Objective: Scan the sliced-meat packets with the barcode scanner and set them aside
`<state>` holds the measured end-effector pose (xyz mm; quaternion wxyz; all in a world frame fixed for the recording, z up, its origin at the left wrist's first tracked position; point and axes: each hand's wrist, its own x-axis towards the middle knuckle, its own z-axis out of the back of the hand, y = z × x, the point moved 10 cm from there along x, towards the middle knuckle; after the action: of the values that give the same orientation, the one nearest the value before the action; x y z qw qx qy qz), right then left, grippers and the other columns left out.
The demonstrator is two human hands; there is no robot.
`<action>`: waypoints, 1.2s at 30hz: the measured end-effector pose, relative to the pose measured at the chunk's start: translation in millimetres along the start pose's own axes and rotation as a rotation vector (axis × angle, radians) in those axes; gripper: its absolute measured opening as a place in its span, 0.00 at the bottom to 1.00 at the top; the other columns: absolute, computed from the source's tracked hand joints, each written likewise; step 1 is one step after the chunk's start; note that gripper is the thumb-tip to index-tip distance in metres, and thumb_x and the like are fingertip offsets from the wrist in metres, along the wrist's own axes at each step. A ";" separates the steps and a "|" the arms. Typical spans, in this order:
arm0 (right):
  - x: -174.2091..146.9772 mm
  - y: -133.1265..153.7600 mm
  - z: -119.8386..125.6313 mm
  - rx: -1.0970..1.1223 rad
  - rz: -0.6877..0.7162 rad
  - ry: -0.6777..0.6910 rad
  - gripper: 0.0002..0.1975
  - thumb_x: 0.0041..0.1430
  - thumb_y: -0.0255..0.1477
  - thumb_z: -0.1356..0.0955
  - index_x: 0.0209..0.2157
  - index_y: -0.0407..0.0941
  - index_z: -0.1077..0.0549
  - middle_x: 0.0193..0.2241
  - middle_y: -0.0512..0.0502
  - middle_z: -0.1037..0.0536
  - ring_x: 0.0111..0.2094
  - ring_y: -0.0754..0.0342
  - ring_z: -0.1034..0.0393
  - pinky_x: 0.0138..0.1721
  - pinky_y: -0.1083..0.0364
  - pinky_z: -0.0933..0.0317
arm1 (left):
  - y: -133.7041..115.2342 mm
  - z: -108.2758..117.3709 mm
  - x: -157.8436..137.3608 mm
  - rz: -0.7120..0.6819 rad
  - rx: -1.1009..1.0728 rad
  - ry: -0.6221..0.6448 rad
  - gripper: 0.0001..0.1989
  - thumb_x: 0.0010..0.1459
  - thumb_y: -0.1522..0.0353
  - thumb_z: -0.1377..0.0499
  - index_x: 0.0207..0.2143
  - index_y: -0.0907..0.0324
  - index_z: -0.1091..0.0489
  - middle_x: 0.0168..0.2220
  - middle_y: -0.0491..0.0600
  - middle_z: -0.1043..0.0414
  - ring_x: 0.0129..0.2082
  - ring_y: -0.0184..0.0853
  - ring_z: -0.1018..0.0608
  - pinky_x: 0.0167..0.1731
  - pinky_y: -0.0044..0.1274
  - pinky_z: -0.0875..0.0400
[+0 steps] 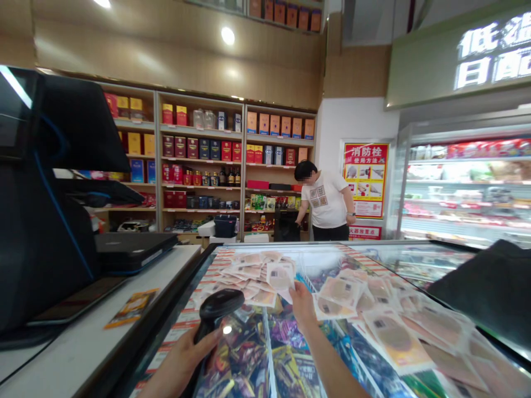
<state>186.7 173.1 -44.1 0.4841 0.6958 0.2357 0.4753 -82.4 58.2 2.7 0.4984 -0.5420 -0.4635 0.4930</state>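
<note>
My left hand (188, 351) is wrapped round the handle of a black barcode scanner (221, 304), low over the glass top of a freezer case (269, 331). Between thumb and fingers, my right hand (303, 305) pinches the edge of a flat, pale plastic packet (279, 275). That packet is at the right edge of a pile of similar packets (243, 273) lying on the glass. On the right, a second spread of flat packets (394, 331) shows round, brownish contents and printed labels. Colourful wrapped goods show through the glass beneath my hands.
At the left, a black checkout terminal (70, 166) stands on a white counter (103, 315) with an orange packet (131, 308). A dark cloth-like object (489, 293) is at the right. Behind the case, a person (327, 199) stands near shelves of boxes (199, 149).
</note>
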 end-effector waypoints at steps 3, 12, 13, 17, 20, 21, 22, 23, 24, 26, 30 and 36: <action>0.2 -0.8 -2.1 0.027 0.006 0.011 0.12 0.42 0.32 0.38 0.31 0.43 0.32 0.27 0.47 0.26 0.32 0.52 0.33 0.33 0.56 0.41 | 4.1 -0.5 -1.3 0.046 -0.022 0.003 0.15 0.35 0.57 0.39 0.16 0.58 0.38 0.10 0.40 0.40 0.11 0.29 0.36 0.15 0.21 0.38; -5.5 -1.8 -6.7 0.091 -0.107 0.048 0.14 0.40 0.32 0.38 0.32 0.42 0.34 0.30 0.45 0.26 0.33 0.52 0.33 0.35 0.55 0.41 | 4.0 -1.3 2.8 -0.020 0.054 0.021 0.15 0.39 0.58 0.41 0.16 0.59 0.39 0.11 0.39 0.41 0.13 0.26 0.38 0.16 0.18 0.44; -6.1 -1.2 -6.3 0.098 -0.115 0.045 0.14 0.40 0.32 0.38 0.32 0.42 0.34 0.30 0.46 0.26 0.33 0.51 0.33 0.34 0.55 0.40 | 3.9 -1.4 3.5 -0.032 0.080 0.024 0.15 0.40 0.58 0.42 0.16 0.60 0.40 0.11 0.40 0.40 0.13 0.25 0.39 0.16 0.18 0.45; -7.2 -2.6 -6.8 0.109 -0.144 0.051 0.14 0.39 0.33 0.37 0.32 0.42 0.34 0.30 0.45 0.26 0.31 0.50 0.33 0.29 0.55 0.40 | 5.7 0.5 6.7 -0.051 0.152 0.007 0.15 0.43 0.58 0.44 0.18 0.60 0.40 0.11 0.40 0.39 0.14 0.25 0.39 0.17 0.18 0.47; -6.2 -5.1 -5.3 0.110 -0.139 0.040 0.15 0.39 0.34 0.37 0.32 0.42 0.33 0.29 0.44 0.26 0.31 0.50 0.33 0.27 0.55 0.40 | 5.7 -0.4 8.7 -0.065 0.168 0.015 0.15 0.43 0.57 0.45 0.19 0.60 0.40 0.12 0.40 0.38 0.15 0.25 0.38 0.18 0.19 0.46; -5.7 -5.5 -4.9 0.109 -0.132 0.038 0.15 0.39 0.34 0.37 0.32 0.42 0.33 0.29 0.45 0.26 0.31 0.50 0.33 0.28 0.56 0.40 | 5.4 -1.9 9.0 -0.069 0.167 0.029 0.15 0.44 0.57 0.45 0.19 0.60 0.40 0.12 0.40 0.38 0.15 0.25 0.38 0.19 0.19 0.46; -5.4 -5.9 -5.0 0.106 -0.127 0.041 0.15 0.39 0.34 0.37 0.31 0.42 0.34 0.29 0.45 0.26 0.31 0.51 0.33 0.28 0.56 0.40 | 4.8 -4.1 9.0 -0.073 0.166 0.046 0.15 0.44 0.57 0.45 0.19 0.60 0.39 0.12 0.41 0.38 0.15 0.25 0.38 0.19 0.19 0.46; -5.3 -6.1 -5.2 0.100 -0.125 0.045 0.15 0.39 0.34 0.37 0.31 0.42 0.34 0.29 0.45 0.26 0.31 0.51 0.33 0.28 0.56 0.40 | 4.2 -6.3 8.6 -0.074 0.166 0.062 0.15 0.44 0.57 0.46 0.19 0.60 0.39 0.12 0.41 0.38 0.15 0.25 0.38 0.19 0.19 0.46; -5.3 -6.1 -5.4 0.095 -0.125 0.049 0.15 0.39 0.34 0.37 0.31 0.42 0.34 0.29 0.45 0.26 0.30 0.51 0.33 0.28 0.56 0.40 | 3.3 -8.6 7.9 -0.074 0.164 0.075 0.16 0.44 0.57 0.46 0.18 0.60 0.39 0.12 0.41 0.38 0.15 0.25 0.38 0.19 0.19 0.46; -5.8 -6.0 -5.3 0.082 -0.137 0.052 0.15 0.39 0.34 0.37 0.31 0.42 0.34 0.29 0.45 0.26 0.30 0.51 0.33 0.27 0.56 0.41 | 1.4 -12.7 5.3 -0.061 0.157 0.092 0.15 0.44 0.57 0.45 0.18 0.60 0.39 0.12 0.41 0.38 0.15 0.25 0.38 0.19 0.19 0.46; -7.6 -5.0 -5.1 0.073 -0.166 0.052 0.16 0.38 0.34 0.37 0.31 0.42 0.34 0.29 0.45 0.26 0.30 0.51 0.33 0.24 0.57 0.41 | -9.1 -17.9 -1.4 -0.075 0.128 0.085 0.15 0.44 0.58 0.46 0.17 0.60 0.39 0.11 0.41 0.40 0.14 0.25 0.39 0.19 0.19 0.47; -10.0 -6.2 -8.2 0.104 -0.178 0.068 0.16 0.38 0.35 0.37 0.32 0.42 0.34 0.29 0.45 0.25 0.30 0.51 0.32 0.23 0.57 0.41 | -21.8 -22.9 2.5 -0.137 0.126 0.091 0.16 0.45 0.57 0.47 0.16 0.60 0.40 0.12 0.41 0.40 0.14 0.25 0.39 0.19 0.19 0.47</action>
<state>175.9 171.5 -53.4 0.4791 0.6799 0.3372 0.4410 -59.6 60.4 24.6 0.5846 -0.4986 -0.4445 0.4606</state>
